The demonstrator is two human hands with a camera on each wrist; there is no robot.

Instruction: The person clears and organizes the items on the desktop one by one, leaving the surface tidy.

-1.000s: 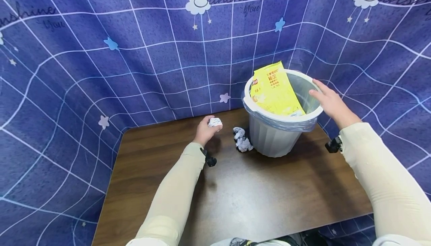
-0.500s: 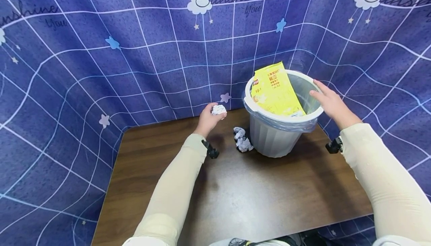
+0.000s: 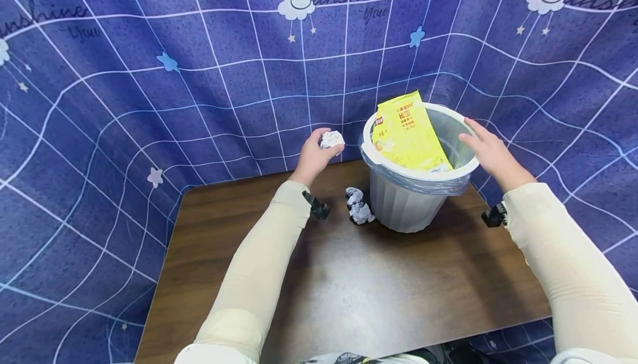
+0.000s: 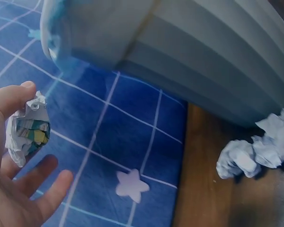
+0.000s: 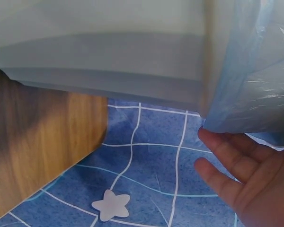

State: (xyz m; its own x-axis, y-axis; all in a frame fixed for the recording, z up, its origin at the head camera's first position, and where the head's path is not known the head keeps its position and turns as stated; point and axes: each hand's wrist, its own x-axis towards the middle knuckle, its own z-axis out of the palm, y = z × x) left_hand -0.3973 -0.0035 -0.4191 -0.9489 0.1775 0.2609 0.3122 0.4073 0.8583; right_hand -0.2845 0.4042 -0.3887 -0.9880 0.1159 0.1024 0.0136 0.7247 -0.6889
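My left hand [image 3: 313, 156] pinches a crumpled paper ball [image 3: 332, 139] between thumb and fingers, raised above the table to the left of the bin. Printed patches in yellow and green show on the paper ball [image 4: 31, 127] in the left wrist view, where the lower fingers spread loosely below it. A grey waste bin [image 3: 406, 203] with a clear bluish liner [image 3: 423, 184] stands at the table's back right. On its right rim rests my right hand [image 3: 493, 153], fingers fairly straight. The right wrist view shows fingers [image 5: 227, 151] at the liner's edge, partly hidden behind it.
A yellow printed packet [image 3: 408, 131] sticks up out of the bin. Crumpled paper balls [image 3: 360, 209] lie on the wooden table [image 3: 224, 231] against the bin's left side. A blue patterned curtain [image 3: 224, 76] hangs close behind the table.
My left hand has risen from low over the table with the paper ball, moving up and slightly right. The right hand stays at the bin rim.
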